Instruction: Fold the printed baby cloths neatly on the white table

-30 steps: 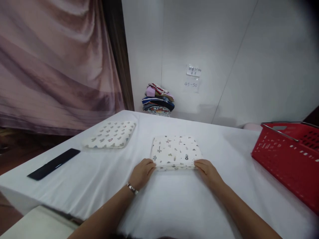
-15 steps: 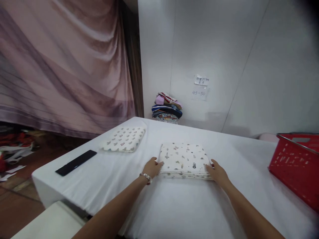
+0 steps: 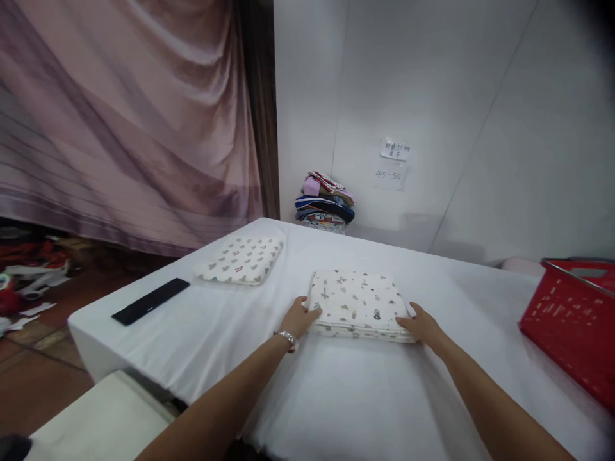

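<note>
A folded white cloth [image 3: 358,298] with small grey and brown printed figures lies on the white-covered table, its layers showing along the near edge. My left hand [image 3: 298,317] grips its left side, thumb over the top and the other fingers at the edge. On the opposite side my right hand [image 3: 423,325] holds the near right corner, thumb on top and fingers partly hidden behind the edge. A second folded white cloth [image 3: 244,259] with grey cloud-like shapes rests farther back on the left, apart from both hands.
A dark flat rectangular object [image 3: 151,301] lies near the left edge of the table [image 3: 327,397]. At the right stands a red basket [image 3: 571,326] with a metal handle. A pile of folded textiles [image 3: 324,203] sits beyond the far edge, against the wall.
Both hands have closed in on the folded cloth's sides, and the left thumb now reaches farther over its top. The camera view has shifted slightly; the other things stay in place.
</note>
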A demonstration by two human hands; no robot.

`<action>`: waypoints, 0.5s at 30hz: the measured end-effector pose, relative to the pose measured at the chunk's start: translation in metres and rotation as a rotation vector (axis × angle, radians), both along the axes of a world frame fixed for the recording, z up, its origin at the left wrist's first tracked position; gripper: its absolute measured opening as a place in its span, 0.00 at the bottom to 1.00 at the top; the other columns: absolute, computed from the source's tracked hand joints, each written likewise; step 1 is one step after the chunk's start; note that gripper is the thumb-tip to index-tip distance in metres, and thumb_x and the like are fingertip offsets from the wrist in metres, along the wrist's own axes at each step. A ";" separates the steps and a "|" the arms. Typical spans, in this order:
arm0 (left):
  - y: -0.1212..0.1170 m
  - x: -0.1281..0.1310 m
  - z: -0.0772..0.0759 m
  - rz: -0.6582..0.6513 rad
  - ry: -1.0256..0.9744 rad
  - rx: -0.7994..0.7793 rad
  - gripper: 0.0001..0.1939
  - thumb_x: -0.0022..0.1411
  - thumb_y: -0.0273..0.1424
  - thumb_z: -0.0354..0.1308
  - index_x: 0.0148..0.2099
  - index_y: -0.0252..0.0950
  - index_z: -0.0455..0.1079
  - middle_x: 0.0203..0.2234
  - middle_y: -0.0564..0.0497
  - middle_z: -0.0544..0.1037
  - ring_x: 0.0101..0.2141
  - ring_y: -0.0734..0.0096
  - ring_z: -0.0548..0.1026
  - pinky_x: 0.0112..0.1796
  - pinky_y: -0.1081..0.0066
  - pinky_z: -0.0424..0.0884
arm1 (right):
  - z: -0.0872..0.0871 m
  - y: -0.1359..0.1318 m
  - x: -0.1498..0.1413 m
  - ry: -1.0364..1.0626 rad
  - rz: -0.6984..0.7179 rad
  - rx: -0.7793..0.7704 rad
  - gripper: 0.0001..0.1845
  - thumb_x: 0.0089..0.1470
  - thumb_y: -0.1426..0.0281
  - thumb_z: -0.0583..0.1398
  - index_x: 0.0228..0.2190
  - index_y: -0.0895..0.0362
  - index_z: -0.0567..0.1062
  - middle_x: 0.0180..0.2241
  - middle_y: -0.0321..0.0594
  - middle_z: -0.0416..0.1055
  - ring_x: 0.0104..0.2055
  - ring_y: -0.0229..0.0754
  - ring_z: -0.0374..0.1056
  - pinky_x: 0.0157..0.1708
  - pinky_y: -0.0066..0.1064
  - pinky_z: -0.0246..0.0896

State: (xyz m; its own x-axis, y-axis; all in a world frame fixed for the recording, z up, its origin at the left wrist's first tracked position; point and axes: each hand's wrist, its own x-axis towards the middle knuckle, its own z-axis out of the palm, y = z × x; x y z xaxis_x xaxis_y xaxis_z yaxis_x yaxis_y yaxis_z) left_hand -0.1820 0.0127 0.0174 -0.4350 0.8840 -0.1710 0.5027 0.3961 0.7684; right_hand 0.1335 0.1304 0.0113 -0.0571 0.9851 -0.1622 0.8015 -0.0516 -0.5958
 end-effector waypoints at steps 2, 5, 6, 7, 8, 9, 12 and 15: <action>-0.003 0.001 -0.003 0.009 -0.102 0.032 0.34 0.51 0.42 0.56 0.57 0.33 0.51 0.39 0.46 0.72 0.33 0.70 0.72 0.30 0.74 0.67 | 0.008 -0.004 -0.002 0.028 -0.016 -0.118 0.42 0.47 0.59 0.59 0.58 0.63 0.52 0.50 0.55 0.61 0.44 0.50 0.66 0.34 0.33 0.65; -0.005 0.002 -0.007 0.007 -0.196 0.034 0.34 0.52 0.39 0.57 0.57 0.32 0.51 0.39 0.45 0.71 0.31 0.71 0.72 0.28 0.75 0.67 | 0.015 -0.009 -0.004 0.087 -0.027 -0.220 0.42 0.47 0.57 0.58 0.59 0.60 0.50 0.52 0.57 0.58 0.40 0.51 0.67 0.25 0.32 0.65; -0.005 0.003 -0.009 0.011 -0.201 0.039 0.34 0.52 0.37 0.57 0.57 0.32 0.51 0.39 0.45 0.71 0.32 0.71 0.72 0.29 0.74 0.67 | 0.016 -0.010 -0.005 0.099 -0.028 -0.229 0.43 0.47 0.56 0.58 0.59 0.60 0.50 0.52 0.57 0.58 0.40 0.51 0.67 0.24 0.32 0.65; -0.005 0.003 -0.010 0.019 -0.193 0.050 0.33 0.51 0.36 0.57 0.57 0.32 0.51 0.40 0.45 0.70 0.33 0.71 0.72 0.30 0.74 0.68 | 0.016 -0.012 -0.004 0.108 -0.029 -0.230 0.43 0.46 0.57 0.59 0.59 0.59 0.51 0.52 0.56 0.58 0.40 0.51 0.67 0.24 0.31 0.65; -0.005 0.005 -0.011 0.029 -0.172 0.063 0.32 0.51 0.35 0.57 0.57 0.33 0.52 0.41 0.44 0.69 0.34 0.70 0.72 0.33 0.73 0.68 | 0.015 -0.012 -0.003 0.120 -0.029 -0.228 0.43 0.46 0.57 0.59 0.58 0.59 0.51 0.52 0.56 0.59 0.41 0.51 0.67 0.24 0.31 0.65; -0.006 0.006 -0.012 0.038 -0.140 0.080 0.31 0.51 0.34 0.57 0.56 0.33 0.54 0.43 0.44 0.68 0.37 0.70 0.71 0.35 0.72 0.67 | 0.014 -0.013 -0.002 0.137 -0.028 -0.224 0.43 0.46 0.57 0.59 0.58 0.59 0.51 0.51 0.55 0.60 0.41 0.51 0.66 0.25 0.30 0.65; -0.009 0.012 -0.012 0.044 -0.015 0.135 0.27 0.50 0.32 0.57 0.53 0.35 0.58 0.48 0.43 0.64 0.42 0.66 0.69 0.43 0.68 0.64 | 0.008 -0.011 0.003 0.186 -0.018 -0.222 0.41 0.45 0.59 0.59 0.58 0.58 0.51 0.49 0.53 0.63 0.42 0.51 0.66 0.25 0.30 0.64; -0.014 0.017 -0.009 0.037 0.023 0.149 0.27 0.50 0.31 0.56 0.53 0.35 0.58 0.49 0.42 0.63 0.42 0.65 0.69 0.45 0.65 0.63 | 0.004 -0.008 0.008 0.223 -0.011 -0.206 0.42 0.43 0.61 0.61 0.57 0.58 0.53 0.49 0.54 0.63 0.44 0.52 0.66 0.27 0.30 0.64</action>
